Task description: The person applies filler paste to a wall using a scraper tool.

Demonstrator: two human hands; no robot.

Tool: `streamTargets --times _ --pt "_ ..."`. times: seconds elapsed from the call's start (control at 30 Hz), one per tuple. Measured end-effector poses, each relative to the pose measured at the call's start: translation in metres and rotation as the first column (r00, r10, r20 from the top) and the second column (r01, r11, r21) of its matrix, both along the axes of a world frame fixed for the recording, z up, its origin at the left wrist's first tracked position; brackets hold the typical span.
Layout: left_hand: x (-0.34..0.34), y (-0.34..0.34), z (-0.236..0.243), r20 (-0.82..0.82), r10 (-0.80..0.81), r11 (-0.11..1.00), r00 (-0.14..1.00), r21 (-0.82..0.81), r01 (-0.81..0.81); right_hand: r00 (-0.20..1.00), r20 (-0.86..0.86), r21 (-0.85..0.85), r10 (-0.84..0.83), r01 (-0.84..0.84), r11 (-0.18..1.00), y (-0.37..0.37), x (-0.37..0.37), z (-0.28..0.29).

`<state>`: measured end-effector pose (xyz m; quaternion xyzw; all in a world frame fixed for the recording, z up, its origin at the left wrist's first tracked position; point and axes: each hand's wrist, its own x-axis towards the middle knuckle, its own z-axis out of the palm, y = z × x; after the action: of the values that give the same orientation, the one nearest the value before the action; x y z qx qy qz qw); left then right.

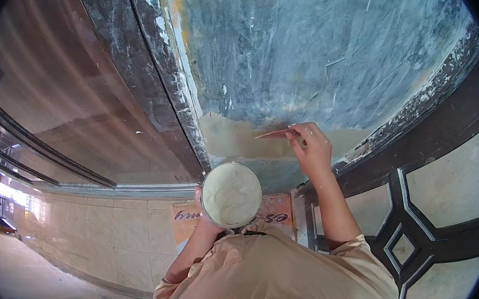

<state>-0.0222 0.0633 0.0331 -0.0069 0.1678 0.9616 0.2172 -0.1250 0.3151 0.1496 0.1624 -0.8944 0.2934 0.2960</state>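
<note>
Blue-grey scraped wall panel [310,43] is patched with beige putty [232,138]. Putty knife [273,135] is pinched against it by right hand [309,148], arm raised; putty-filled tub [231,194] is gripped by left hand [199,203].

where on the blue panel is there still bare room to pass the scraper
Free: the wide blue panel above the right hand and scraper, bordered by the dark frame on the left and the flaking edge on the right. Crowded: the low strip by the tan putty patch, just above the tub.
</note>
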Motion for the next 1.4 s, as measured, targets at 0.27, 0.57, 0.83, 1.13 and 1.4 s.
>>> streamTargets --times 0.27,0.57,0.83,1.13,1.4 --pt "-0.003 -0.014 -0.018 0.081 0.035 0.997 0.996 -0.075 -0.029 0.991 -0.088 0.026 -0.1 0.102 0.994 -0.011 -0.013 0.007" --pt "-0.007 -0.025 -0.031 -0.026 0.011 0.999 1.0 -0.04 -0.012 0.993 -0.118 0.214 -0.02 0.045 0.976 -0.011 -0.002 -0.002" --pt "-0.002 -0.03 -0.032 0.012 0.037 0.998 0.999 -0.057 -0.036 0.936 -0.352 0.105 -0.026 0.067 0.992 -0.014 0.0 0.032" --pt "0.004 -0.038 -0.033 0.073 0.001 0.966 0.997 0.259 -0.02 0.922 -0.386 0.146 -0.025 0.088 0.985 -0.014 -0.015 0.006" --pt "0.004 -0.043 -0.038 0.068 -0.028 0.841 0.997 0.541 -0.014 0.98 -0.197 0.335 0.024 0.044 0.941 -0.018 -0.006 -0.009"
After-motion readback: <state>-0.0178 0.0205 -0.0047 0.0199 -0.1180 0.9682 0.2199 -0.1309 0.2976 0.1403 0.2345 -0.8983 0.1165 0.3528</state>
